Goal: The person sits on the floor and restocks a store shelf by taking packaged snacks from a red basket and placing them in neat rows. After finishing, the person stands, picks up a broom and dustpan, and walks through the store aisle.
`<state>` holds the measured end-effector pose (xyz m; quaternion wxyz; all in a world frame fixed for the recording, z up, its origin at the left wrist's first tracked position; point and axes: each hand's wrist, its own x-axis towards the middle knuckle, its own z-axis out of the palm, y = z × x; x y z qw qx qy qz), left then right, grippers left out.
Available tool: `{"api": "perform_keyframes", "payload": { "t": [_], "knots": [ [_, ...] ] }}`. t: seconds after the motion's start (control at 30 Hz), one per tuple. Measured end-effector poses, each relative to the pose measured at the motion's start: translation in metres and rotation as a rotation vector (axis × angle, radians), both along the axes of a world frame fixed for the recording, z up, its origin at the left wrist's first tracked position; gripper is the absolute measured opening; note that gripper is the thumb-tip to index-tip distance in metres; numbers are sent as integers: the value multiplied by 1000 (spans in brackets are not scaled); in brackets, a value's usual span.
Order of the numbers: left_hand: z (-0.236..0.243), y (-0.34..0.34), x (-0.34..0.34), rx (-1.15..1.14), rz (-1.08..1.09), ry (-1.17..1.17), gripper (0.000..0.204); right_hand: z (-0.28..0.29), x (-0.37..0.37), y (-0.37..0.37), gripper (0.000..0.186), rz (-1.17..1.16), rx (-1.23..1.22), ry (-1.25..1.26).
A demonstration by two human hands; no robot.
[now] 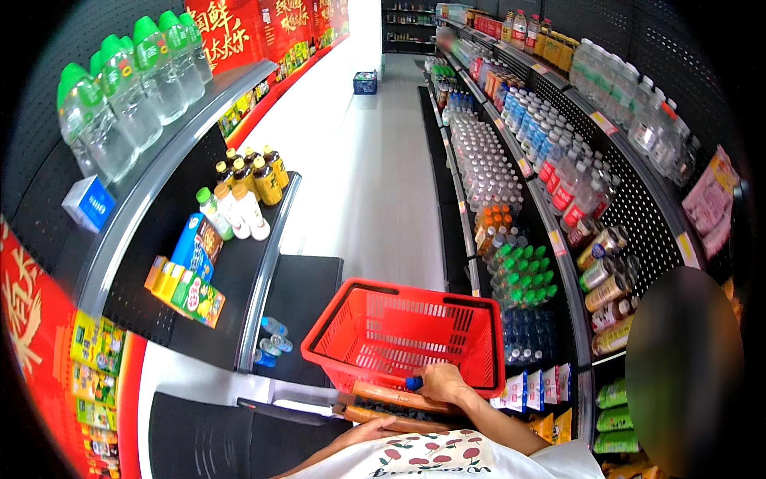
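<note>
A red plastic shopping basket (321, 334) with slotted walls stands in front of me, nothing visible inside it. At its near right corner my right hand (444, 385) is closed round a bottle with a dark blue cap (413, 383); the hand hides most of the bottle. Between the basket and my body run two orange-brown bars (383, 415), with something dark between them. My left hand (361, 436) is on the nearer bar, its fingers lying along it and partly hidden. I cannot make out what the bars belong to.
Shelving with snack boxes (194, 295) and bottles (270, 180) stands on the left. Close at right, shelves hold green-capped bottles (523, 271), dark bottles (527, 331) and cans (606, 291). A pale aisle floor (383, 184) runs ahead to a blue crate (365, 83).
</note>
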<state>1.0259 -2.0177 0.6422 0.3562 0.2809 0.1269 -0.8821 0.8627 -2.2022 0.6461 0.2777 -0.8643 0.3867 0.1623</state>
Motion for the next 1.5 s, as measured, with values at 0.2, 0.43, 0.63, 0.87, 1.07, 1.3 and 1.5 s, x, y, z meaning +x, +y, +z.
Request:
{"api": "perform_keyframes", "payload": {
  "t": [0.2,0.43,0.63,0.87,1.07,1.3,1.5],
  "knots": [
    [-3,-91,41,19,-9,-51,67,-12,42,-94,37,38,-2,14],
    [22,-219,87,95,11,-223,64,-9,79,-236,36,80,3,-28],
    [80,-324,143,-66,-136,-583,53,5,95,-366,31,108,44,-76],
    [138,-501,201,-566,2,-1363,28,-5,132,-486,28,121,61,-88],
    [224,-709,229,-1327,862,-1700,34,-16,175,-603,26,92,25,-109],
    [327,-819,347,-1940,1432,-1726,75,7,251,-738,32,62,-46,-122],
    [346,-906,400,-2066,1566,-1784,67,6,311,-835,34,116,-21,-51]
  ]
}}
